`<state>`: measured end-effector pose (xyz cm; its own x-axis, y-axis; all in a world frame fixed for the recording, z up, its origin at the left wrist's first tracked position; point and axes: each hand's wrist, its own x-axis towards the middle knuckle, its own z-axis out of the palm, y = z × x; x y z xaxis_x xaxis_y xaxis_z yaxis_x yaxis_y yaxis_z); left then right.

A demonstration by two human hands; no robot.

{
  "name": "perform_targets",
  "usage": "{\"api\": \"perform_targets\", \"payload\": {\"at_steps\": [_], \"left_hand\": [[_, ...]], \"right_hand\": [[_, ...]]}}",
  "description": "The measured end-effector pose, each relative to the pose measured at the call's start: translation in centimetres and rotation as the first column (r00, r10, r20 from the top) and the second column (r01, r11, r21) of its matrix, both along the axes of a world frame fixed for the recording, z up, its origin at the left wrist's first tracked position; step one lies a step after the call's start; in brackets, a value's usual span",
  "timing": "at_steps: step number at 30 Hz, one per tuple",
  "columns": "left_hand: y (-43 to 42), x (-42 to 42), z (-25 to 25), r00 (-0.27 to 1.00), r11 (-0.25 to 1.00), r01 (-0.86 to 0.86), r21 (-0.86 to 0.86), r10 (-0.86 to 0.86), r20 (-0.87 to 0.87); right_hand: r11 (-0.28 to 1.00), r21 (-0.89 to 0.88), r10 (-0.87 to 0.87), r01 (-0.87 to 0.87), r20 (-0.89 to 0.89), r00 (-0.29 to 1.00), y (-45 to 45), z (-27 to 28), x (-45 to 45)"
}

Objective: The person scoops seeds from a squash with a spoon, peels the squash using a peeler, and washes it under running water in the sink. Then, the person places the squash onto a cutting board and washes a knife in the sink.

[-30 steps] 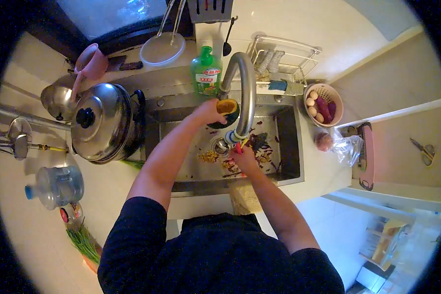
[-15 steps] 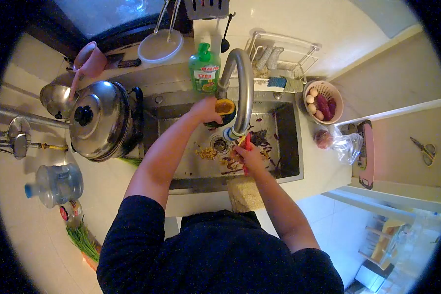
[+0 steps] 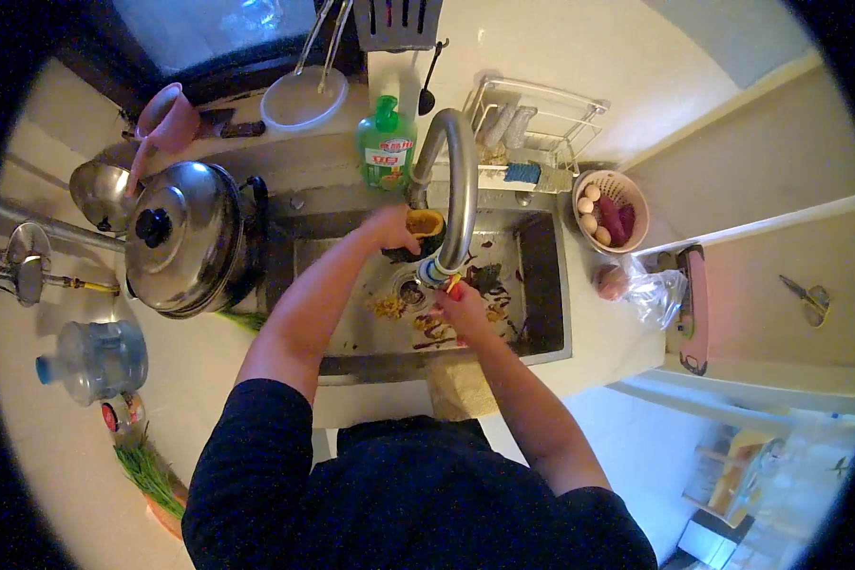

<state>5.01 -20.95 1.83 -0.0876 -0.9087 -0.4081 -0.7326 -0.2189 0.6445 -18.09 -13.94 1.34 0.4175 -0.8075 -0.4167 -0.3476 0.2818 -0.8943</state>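
My left hand [image 3: 388, 229] grips a hollowed piece of pumpkin [image 3: 426, 224] with dark green skin and orange flesh, held over the sink [image 3: 294, 249] just left of the faucet [image 3: 465, 185]. Closed round a red-handled tool [image 3: 456, 288], my right hand [image 3: 466, 313] is below the faucet's spout. The tool's working end cannot be made out. Yellow pumpkin seeds and pulp [image 3: 388, 306] lie on the sink floor near the drain [image 3: 411, 293]. Dark peelings [image 3: 485, 277] are scattered at the right side of the basin.
Behind the sink stand a green soap bottle [image 3: 387, 147] and a wire rack [image 3: 541, 104]. A large steel pot [image 3: 190, 237] is at the left. To the right are a basket [image 3: 627, 190] with eggs and purple vegetables, a plastic bag [image 3: 657, 293] and a pink board [image 3: 694, 304]. A tan cloth [image 3: 461, 388] lies at the front edge.
My right hand has come nearer to the pumpkin, under the spout. The pumpkin is slightly lower beside the faucet, still in my left hand. The whole view has shifted a little.
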Motion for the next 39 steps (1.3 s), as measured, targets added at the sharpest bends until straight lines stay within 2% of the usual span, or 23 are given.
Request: {"api": "perform_targets", "payload": {"at_steps": [1,3,4,5,6,11,14,17,20,22,23,24,25,26,28,29,30,32,34,36,38,39], "left_hand": [[0.0,-0.1,0.1,1.000,1.000,-0.018,-0.017,0.018,0.011],[0.5,-0.3,0.2,0.998,0.998,-0.054,-0.041,0.055,0.035],[0.2,0.2,-1.4,0.999,0.996,-0.035,-0.082,0.037,0.021],[-0.3,0.8,-4.3,1.000,0.992,-0.016,-0.122,0.017,0.008],[-0.1,0.8,-4.0,1.000,0.987,0.003,-0.159,-0.004,-0.005],[0.6,0.4,-1.0,1.000,0.997,-0.004,-0.077,0.003,-0.016],[0.5,0.4,-0.9,1.000,0.998,0.009,-0.069,-0.009,0.000],[0.6,0.3,-1.4,1.000,0.995,-0.009,-0.098,0.011,0.017],[0.7,0.3,-1.7,0.999,0.994,-0.023,-0.108,0.027,0.034],[0.4,0.5,-1.8,1.000,0.998,0.003,-0.070,-0.002,0.014],[0.2,0.6,-2.0,0.999,0.999,0.031,-0.037,-0.032,-0.015],[-0.1,0.7,-2.3,0.997,0.998,0.058,-0.007,-0.058,-0.044],[-0.3,0.9,-5.8,0.979,0.997,0.054,-0.053,-0.063,-0.193],[-0.6,1.2,-11.4,0.940,0.993,0.043,-0.110,-0.078,-0.332],[-0.7,1.4,-10.5,0.950,0.986,0.019,-0.168,-0.070,-0.303],[0.6,0.9,-6.4,0.989,0.988,0.003,-0.152,-0.026,-0.145],[1.1,0.7,-4.7,0.990,0.990,0.014,-0.142,-0.034,-0.137],[1.8,0.1,-3.0,0.990,0.993,0.045,-0.110,-0.059,-0.130],[1.2,-0.2,-3.7,0.997,0.993,0.081,-0.083,-0.082,-0.009],[1.3,-0.5,-3.4,0.997,0.991,0.071,-0.111,-0.067,0.043],[2.5,-0.5,-1.0,1.000,0.981,0.017,-0.195,-0.012,0.027],[2.7,-0.5,-0.2,0.999,0.983,0.004,-0.182,0.003,0.035]], "right_hand": [[0.998,-0.052,0.018,-0.019,-0.020,1.000,-0.4,-0.4,0.7],[0.988,0.153,-0.015,0.018,-0.020,1.000,-0.7,1.0,1.6],[0.967,0.254,-0.029,0.033,-0.022,0.999,-0.8,2.0,2.1],[0.940,0.341,-0.079,0.008,0.194,0.978,-1.1,-0.1,2.1],[0.929,0.368,-0.044,-0.037,0.209,0.977,-1.3,0.5,2.1],[0.870,0.460,0.047,-0.178,0.283,0.958,-1.1,4.9,1.1],[0.921,0.360,0.127,-0.146,0.076,0.989,-0.8,4.8,1.3],[0.965,0.262,0.013,-0.029,0.063,0.998,-0.3,1.9,0.3],[0.995,0.092,-0.025,0.028,-0.027,0.999,0.0,-1.4,-0.6],[1.000,0.024,0.015,-0.013,-0.115,0.993,-0.3,-3.0,-1.3],[0.996,-0.075,0.029,-0.043,-0.188,0.982,-0.3,-3.2,-2.1],[0.983,-0.169,0.029,-0.077,-0.265,0.964,-0.2,-2.9,-2.7],[0.938,-0.321,0.008,-0.134,-0.365,0.931,0.3,-1.1,-3.4],[0.861,-0.467,-0.036,-0.201,-0.451,0.892,0.4,0.0,-4.1],[0.799,-0.571,-0.149,-0.188,-0.492,0.858,-0.8,0.6,-6.6],[0.844,-0.526,-0.180,-0.102,-0.457,0.871,-1.9,1.2,-7.9],[0.886,-0.464,-0.210,-0.015,-0.428,0.879,-3.1,1.8,-8.9],[0.722,-0.666,-0.361,0.186,-0.134,0.923,-5.0,8.0,-8.3],[0.797,-0.455,-0.414,0.397,0.067,0.908,-8.4,11.2,-8.8],[0.563,-0.668,-0.419,0.485,0.276,0.865,-10.9,16.3,-6.6],[0.740,-0.386,-0.369,0.551,0.452,0.812,-11.6,24.0,-3.4],[0.705,-0.427,-0.309,0.567,0.535,0.787,-12.6,26.3,-1.9]]}}
